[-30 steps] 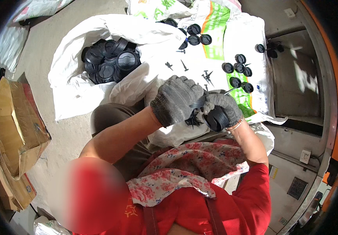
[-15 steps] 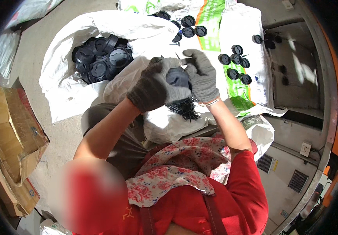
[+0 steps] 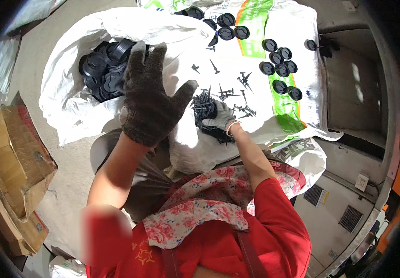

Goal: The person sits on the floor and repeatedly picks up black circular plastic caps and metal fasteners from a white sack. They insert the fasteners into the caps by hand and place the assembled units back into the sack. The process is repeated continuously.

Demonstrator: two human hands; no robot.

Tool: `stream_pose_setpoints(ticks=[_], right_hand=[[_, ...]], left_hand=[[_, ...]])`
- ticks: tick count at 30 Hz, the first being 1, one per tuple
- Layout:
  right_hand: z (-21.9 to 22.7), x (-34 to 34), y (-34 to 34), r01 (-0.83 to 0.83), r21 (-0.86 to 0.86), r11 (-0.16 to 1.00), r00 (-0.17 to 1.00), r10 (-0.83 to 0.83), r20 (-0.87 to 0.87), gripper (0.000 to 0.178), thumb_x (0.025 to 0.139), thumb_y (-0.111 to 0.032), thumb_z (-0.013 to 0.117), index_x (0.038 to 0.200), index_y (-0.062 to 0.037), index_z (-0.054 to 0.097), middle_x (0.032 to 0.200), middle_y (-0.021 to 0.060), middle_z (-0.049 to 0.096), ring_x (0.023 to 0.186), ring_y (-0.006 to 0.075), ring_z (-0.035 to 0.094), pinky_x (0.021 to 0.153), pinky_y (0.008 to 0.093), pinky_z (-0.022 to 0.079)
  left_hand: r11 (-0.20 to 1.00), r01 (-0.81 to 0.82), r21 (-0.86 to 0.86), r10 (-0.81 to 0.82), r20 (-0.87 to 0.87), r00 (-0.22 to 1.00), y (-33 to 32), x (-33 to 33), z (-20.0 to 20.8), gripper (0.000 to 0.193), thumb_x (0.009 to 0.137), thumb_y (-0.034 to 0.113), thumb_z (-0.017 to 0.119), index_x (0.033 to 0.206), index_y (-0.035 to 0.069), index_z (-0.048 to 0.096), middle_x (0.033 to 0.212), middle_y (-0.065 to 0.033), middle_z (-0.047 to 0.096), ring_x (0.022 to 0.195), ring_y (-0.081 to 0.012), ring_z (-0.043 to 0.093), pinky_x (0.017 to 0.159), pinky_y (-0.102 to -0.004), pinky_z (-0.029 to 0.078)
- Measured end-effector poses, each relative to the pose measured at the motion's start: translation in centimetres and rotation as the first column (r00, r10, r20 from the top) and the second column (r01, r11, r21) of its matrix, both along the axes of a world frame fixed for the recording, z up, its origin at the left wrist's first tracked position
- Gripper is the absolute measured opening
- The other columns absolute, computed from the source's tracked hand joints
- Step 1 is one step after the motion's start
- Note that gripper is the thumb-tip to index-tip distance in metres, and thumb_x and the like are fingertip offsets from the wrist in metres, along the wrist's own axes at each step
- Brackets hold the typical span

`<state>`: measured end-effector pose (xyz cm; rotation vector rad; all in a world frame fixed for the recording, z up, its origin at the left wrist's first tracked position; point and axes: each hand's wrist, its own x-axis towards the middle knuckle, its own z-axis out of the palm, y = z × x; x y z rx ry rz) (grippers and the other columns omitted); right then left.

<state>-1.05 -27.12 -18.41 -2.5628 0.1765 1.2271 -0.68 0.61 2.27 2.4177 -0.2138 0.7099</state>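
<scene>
My left hand (image 3: 148, 102), in a dark grey knit glove, is raised with its fingers spread and nothing in them. It covers the right edge of a heap of round black plastic caps (image 3: 99, 69) in an open white sack (image 3: 61, 97). My right hand (image 3: 219, 118), in a lighter grey glove, rests at a pile of thin black plastic pins (image 3: 202, 103). Its fingertips are hidden among the pins, so what they hold does not show. Several loose pins (image 3: 244, 110) lie scattered around the pile on the white sack surface (image 3: 227, 65).
Black caps stand in a group (image 3: 282, 70) on the right and another (image 3: 226, 33) at the far side. A black-and-white bag (image 3: 313, 160) lies near my right elbow. Cardboard boxes (image 3: 17, 162) stand at the left, a pale cabinet (image 3: 348, 185) at the right.
My hands have parted, and the black cap between them is gone from them. The left moved toward the heap of caps, the right down to the pins. More caps show in the right-hand group.
</scene>
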Motion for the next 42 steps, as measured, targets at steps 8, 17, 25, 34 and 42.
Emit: stream_pose_setpoints(ticks=[8,17,25,34,42], right_hand=[[0.3,0.5,3.0,-0.238,-0.028,0.971,0.962,0.24,0.13,0.109,0.06,-0.055,0.068,0.144,-0.0101,0.015,0.146,0.0253,0.015,0.135,0.0434,0.013,0.111,0.0479,0.017],[-0.3,1.7,3.8,-0.447,-0.078,0.891,0.877,0.454,0.157,0.073,0.074,-0.034,0.055,0.137,-0.0063,0.03,0.136,0.0262,0.033,0.126,0.0444,0.03,0.104,0.049,0.027],[0.5,0.3,2.7,-0.294,-0.009,0.956,0.932,0.289,0.218,0.071,0.07,-0.031,0.066,0.132,-0.0113,0.036,0.122,0.0287,0.039,0.11,0.0434,0.047,0.095,0.0474,0.04],[-3.7,-1.3,-0.2,-0.346,0.131,0.929,0.894,0.284,0.347,0.048,0.071,-0.02,0.063,0.115,-0.006,0.051,0.113,0.0166,0.058,0.105,0.0318,0.056,0.09,0.0372,0.045],[1.1,0.8,-2.6,0.436,0.747,0.502,0.812,-0.578,-0.086,0.06,0.063,-0.015,0.072,0.119,-0.0024,0.054,0.102,0.0098,0.065,0.09,0.0134,0.061,0.084,0.0227,0.047]], left_hand=[[0.981,0.123,-0.148,-0.146,-0.156,0.977,-1.4,0.1,0.7,0.064,0.068,0.024,0.079,0.121,0.002,0.051,0.125,-0.021,0.05,0.119,-0.0355,0.045,0.1,-0.0428,0.037],[0.974,0.164,-0.155,-0.195,-0.212,0.958,-2.5,0.0,0.8,0.057,0.067,0.021,0.078,0.115,0.003,0.055,0.123,-0.0212,0.051,0.115,-0.0363,0.048,0.096,-0.0415,0.04],[0.966,0.215,-0.141,-0.24,-0.191,0.952,-2.4,0.1,0.6,0.049,0.07,0.017,0.076,0.113,0.002,0.057,0.121,-0.0201,0.053,0.111,-0.035,0.052,0.093,-0.0405,0.043],[0.963,0.206,-0.174,-0.249,-0.273,0.929,-2.4,0.0,0.4,0.049,0.071,0.014,0.075,0.115,0.005,0.057,0.123,-0.0161,0.052,0.111,-0.028,0.052,0.086,-0.0351,0.047],[0.957,0.255,-0.141,-0.289,-0.337,0.896,-2.3,-0.2,0.3,0.047,0.075,0.015,0.073,0.118,0.004,0.056,0.124,-0.0158,0.052,0.109,-0.0256,0.054,0.084,-0.0338,0.049]])
